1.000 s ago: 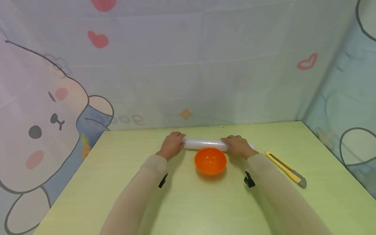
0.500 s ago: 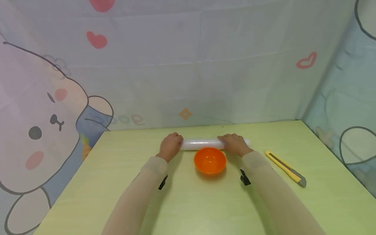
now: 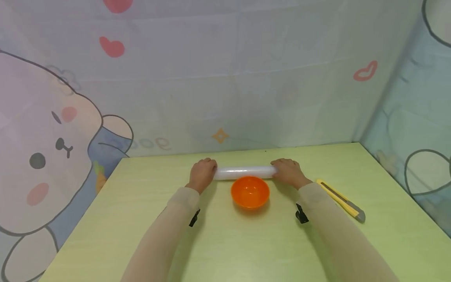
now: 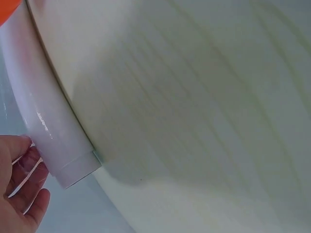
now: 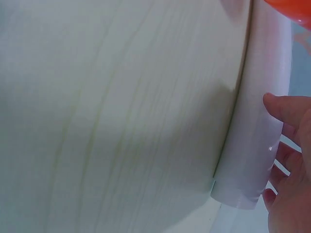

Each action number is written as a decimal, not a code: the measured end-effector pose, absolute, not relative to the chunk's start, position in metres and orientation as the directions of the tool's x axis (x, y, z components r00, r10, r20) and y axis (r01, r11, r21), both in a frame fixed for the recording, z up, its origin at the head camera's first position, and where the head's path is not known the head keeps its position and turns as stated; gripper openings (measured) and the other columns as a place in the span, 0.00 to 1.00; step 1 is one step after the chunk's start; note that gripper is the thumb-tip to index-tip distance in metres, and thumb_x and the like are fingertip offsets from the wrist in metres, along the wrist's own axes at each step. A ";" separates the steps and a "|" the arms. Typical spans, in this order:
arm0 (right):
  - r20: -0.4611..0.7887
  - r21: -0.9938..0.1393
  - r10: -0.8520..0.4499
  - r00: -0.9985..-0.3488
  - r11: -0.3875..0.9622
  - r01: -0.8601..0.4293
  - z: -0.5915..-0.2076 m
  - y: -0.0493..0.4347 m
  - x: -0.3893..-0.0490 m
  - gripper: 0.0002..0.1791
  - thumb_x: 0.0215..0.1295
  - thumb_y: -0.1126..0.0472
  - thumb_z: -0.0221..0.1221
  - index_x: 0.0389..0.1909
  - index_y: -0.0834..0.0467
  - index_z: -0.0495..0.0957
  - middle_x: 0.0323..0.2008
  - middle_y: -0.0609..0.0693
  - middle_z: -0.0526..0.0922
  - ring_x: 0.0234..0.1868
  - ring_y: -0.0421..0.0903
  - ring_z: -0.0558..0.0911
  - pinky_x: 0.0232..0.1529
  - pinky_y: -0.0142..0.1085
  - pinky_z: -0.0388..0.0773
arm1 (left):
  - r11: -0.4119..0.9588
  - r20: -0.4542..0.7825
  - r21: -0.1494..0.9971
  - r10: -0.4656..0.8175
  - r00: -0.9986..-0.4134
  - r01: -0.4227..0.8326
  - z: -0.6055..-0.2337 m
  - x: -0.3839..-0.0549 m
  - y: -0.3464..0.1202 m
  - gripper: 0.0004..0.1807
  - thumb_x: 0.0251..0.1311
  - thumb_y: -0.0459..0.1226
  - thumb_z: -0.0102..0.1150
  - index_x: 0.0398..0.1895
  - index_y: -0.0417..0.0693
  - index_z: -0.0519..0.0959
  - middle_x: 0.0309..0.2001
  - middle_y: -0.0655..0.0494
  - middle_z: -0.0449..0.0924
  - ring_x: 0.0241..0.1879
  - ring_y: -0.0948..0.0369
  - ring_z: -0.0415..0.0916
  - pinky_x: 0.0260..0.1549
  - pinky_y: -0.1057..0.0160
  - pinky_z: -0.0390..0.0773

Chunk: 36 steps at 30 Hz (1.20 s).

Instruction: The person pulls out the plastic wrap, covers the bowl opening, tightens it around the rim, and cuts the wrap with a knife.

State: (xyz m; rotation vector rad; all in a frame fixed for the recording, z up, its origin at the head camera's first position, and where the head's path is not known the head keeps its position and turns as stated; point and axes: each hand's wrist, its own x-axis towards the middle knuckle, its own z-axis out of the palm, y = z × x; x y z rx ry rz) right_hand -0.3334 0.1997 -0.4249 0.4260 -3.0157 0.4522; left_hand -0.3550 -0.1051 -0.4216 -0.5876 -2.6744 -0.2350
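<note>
A white, shiny roll of plastic wrap (image 3: 244, 172) lies crosswise near the back of the table. Its left end is gripped by my left hand (image 3: 203, 175), with the fingers bent over it; the left wrist view shows the fingertips against the side of the roll close to its end. At the other end my right hand (image 3: 289, 172) holds the roll, the thumb (image 5: 284, 108) on its surface and the fingers bent along its side. Just in front of the roll, between both arms, stands an orange bowl (image 3: 250, 192), its inside bare.
A yellow utility knife with a grey end (image 3: 341, 200) lies to the right of my right forearm. Behind the pale green table (image 3: 225, 250) hangs a printed cloth backdrop (image 3: 225, 78), with another side of it on the right.
The roll first shifted slightly left with both hands. Since then my right hand has slid right to the roll's end, covering the tip that stuck out. The bowl and knife stay put.
</note>
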 end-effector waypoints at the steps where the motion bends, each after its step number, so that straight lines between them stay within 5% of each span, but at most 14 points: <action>1: 0.103 -0.280 -0.264 -0.959 0.917 -0.283 -0.425 0.201 -0.333 0.25 0.60 0.57 0.55 0.58 0.61 0.70 0.59 0.62 0.71 0.59 0.64 0.67 0.58 0.62 0.59 | 0.899 0.408 0.084 0.363 -0.838 0.430 -0.421 -0.355 -0.105 0.06 0.62 0.34 0.53 0.34 0.45 0.81 0.34 0.52 0.80 0.33 0.54 0.77 0.33 0.57 0.78; 15: 0.057 -0.312 -0.275 -0.960 0.908 -0.279 -0.422 0.202 -0.335 0.24 0.60 0.59 0.53 0.57 0.62 0.70 0.55 0.62 0.74 0.54 0.62 0.71 0.56 0.60 0.61 | 0.848 0.336 0.345 0.289 -0.897 0.402 -0.411 -0.356 -0.105 0.09 0.64 0.36 0.50 0.40 0.44 0.80 0.38 0.49 0.83 0.36 0.54 0.80 0.39 0.57 0.79; 36: 0.045 -0.434 -0.379 -0.924 0.826 -0.360 -0.404 0.170 -0.345 0.18 0.66 0.57 0.51 0.54 0.56 0.74 0.57 0.59 0.73 0.59 0.59 0.69 0.61 0.56 0.62 | 0.843 0.328 0.438 0.175 -0.928 0.314 -0.405 -0.360 -0.096 0.10 0.64 0.38 0.50 0.39 0.43 0.80 0.35 0.49 0.83 0.34 0.55 0.79 0.38 0.56 0.78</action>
